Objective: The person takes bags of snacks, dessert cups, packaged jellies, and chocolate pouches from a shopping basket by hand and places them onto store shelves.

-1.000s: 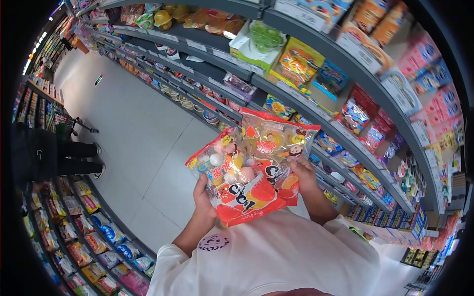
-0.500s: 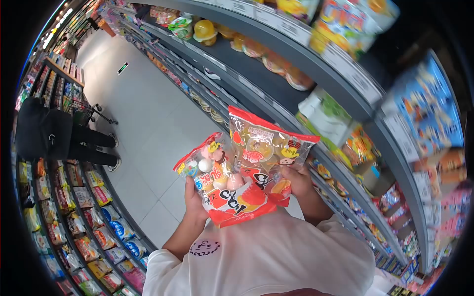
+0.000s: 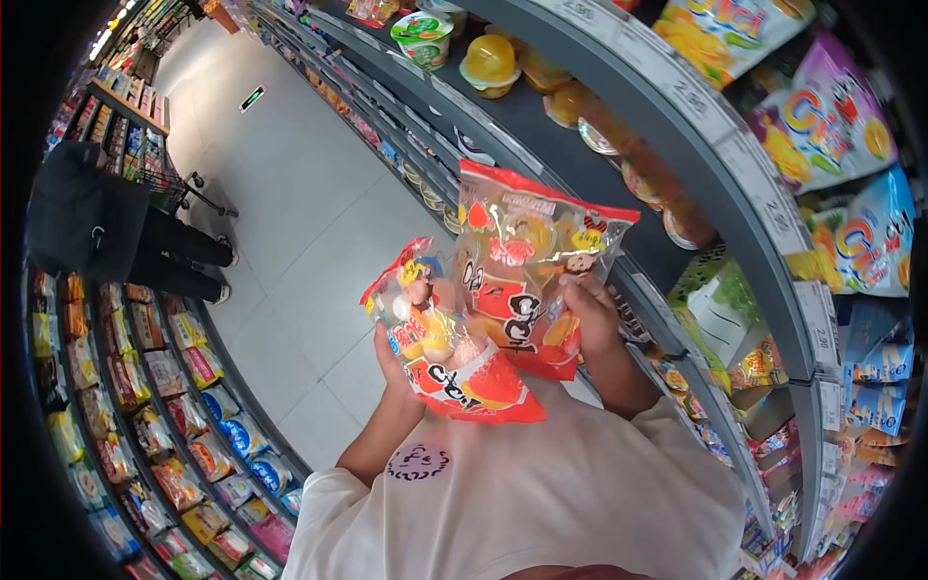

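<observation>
My left hand [image 3: 396, 372] is closed on the side of a clear, red-edged jelly bag [image 3: 445, 338], which has rounded pieces in white, pink and yellow. A second jelly bag [image 3: 532, 251], also clear with red top and bottom bands, is gripped at its right side by my right hand [image 3: 590, 314], thumb on the front. Both bags tilt in front of my chest. The left bag overlaps the lower left part of the right one. Behind the bags, most of my fingers are hidden.
Shelves on the right hold a yellow jelly cup [image 3: 490, 63], a green-lidded cup [image 3: 421, 39] and pouches such as a purple one [image 3: 826, 116]. A dark-clothed person [image 3: 87, 222] stands left by a shopping cart [image 3: 169, 184]. Packaged snacks [image 3: 242, 435] fill the left shelves; grey floor [image 3: 290, 213] runs between.
The right bag has risen relative to the left bag, showing more of its front. Both hands keep hold. The camera view has shifted, with the right shelves now sharper.
</observation>
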Demonstrator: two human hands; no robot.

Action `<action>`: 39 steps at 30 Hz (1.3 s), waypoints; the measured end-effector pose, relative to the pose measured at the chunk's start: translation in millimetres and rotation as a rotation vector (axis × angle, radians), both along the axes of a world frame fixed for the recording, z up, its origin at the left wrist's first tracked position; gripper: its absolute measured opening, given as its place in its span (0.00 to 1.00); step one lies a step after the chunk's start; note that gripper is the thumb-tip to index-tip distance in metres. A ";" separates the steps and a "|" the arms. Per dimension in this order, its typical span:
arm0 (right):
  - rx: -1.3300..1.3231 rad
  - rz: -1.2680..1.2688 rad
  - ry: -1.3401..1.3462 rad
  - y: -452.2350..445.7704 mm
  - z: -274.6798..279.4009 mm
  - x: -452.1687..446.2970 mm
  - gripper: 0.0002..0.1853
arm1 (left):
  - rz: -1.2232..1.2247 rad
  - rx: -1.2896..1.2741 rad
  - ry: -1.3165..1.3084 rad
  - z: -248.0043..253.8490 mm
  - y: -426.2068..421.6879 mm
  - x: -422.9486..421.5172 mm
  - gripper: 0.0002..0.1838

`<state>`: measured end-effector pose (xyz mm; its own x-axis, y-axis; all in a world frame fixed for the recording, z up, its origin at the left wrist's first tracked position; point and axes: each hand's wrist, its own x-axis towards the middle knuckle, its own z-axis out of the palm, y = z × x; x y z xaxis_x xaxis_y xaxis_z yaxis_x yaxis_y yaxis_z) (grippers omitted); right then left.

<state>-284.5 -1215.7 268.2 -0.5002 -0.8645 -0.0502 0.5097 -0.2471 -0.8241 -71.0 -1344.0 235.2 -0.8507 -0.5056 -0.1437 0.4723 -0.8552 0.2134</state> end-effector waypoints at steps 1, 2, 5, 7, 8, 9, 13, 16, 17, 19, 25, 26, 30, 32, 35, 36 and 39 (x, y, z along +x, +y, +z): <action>0.004 -0.010 0.002 -12.0 0.8 3.0 0.11 | 0.057 0.097 -0.054 8.4 -12.5 -5.0 0.38; 0.001 -0.036 -0.001 -24.7 3.2 6.2 0.11 | 0.112 0.192 -0.107 12.0 -26.7 -6.5 0.37; -0.056 -0.085 -0.005 -63.0 -0.6 16.9 0.13 | 0.052 0.163 -0.129 -7.7 -78.4 3.2 0.37; -0.065 -0.139 -0.006 -88.4 -0.1 35.1 0.13 | -0.013 0.125 -0.106 -13.5 -112.3 9.4 0.38; -0.074 -0.172 -0.006 -105.1 0.8 41.8 0.13 | -0.025 0.120 -0.098 -14.5 -132.5 12.6 0.38; -0.090 -0.154 -0.029 -119.8 -2.9 46.9 0.14 | -0.065 0.074 -0.099 -14.4 -151.8 18.1 0.38; -0.111 -0.203 -0.032 -173.6 1.9 72.1 0.13 | -0.199 0.050 0.046 -1.9 -214.4 34.9 0.36; -0.005 -0.325 0.007 -207.6 8.0 94.2 0.15 | -0.272 0.079 0.026 -0.4 -258.0 47.7 0.35; 0.009 -0.307 -0.014 -210.8 -1.4 94.2 0.15 | -0.317 0.123 0.021 -2.1 -269.9 49.9 0.35; 0.056 -0.350 -0.023 -232.7 -2.6 99.9 0.15 | -0.370 0.166 0.001 -2.0 -291.2 51.2 0.34; 0.072 -0.320 -0.015 -294.8 1.1 94.2 0.16 | -0.338 0.189 -0.061 -1.0 -346.6 43.4 0.33; 0.080 -0.328 -0.017 -307.5 2.2 92.6 0.16 | -0.333 0.178 -0.071 -3.3 -357.8 42.1 0.34; 0.091 -0.287 -0.035 -361.2 -18.5 70.0 0.11 | -0.302 0.177 -0.091 -18.8 -409.8 34.6 0.33; 0.105 -0.276 -0.067 -404.7 -4.0 65.5 0.11 | -0.235 0.131 -0.173 -16.0 -441.2 28.5 0.33; 0.095 -0.207 -0.078 -456.6 -19.5 39.4 0.11 | -0.214 0.100 -0.146 -6.6 -491.0 13.7 0.33; 0.076 -0.147 -0.059 -474.7 -18.9 30.7 0.11 | -0.207 0.101 -0.140 -3.9 -507.0 9.1 0.33; 0.049 -0.167 -0.074 -528.2 -10.8 9.4 0.13 | -0.179 0.039 -0.198 4.7 -556.2 -9.2 0.34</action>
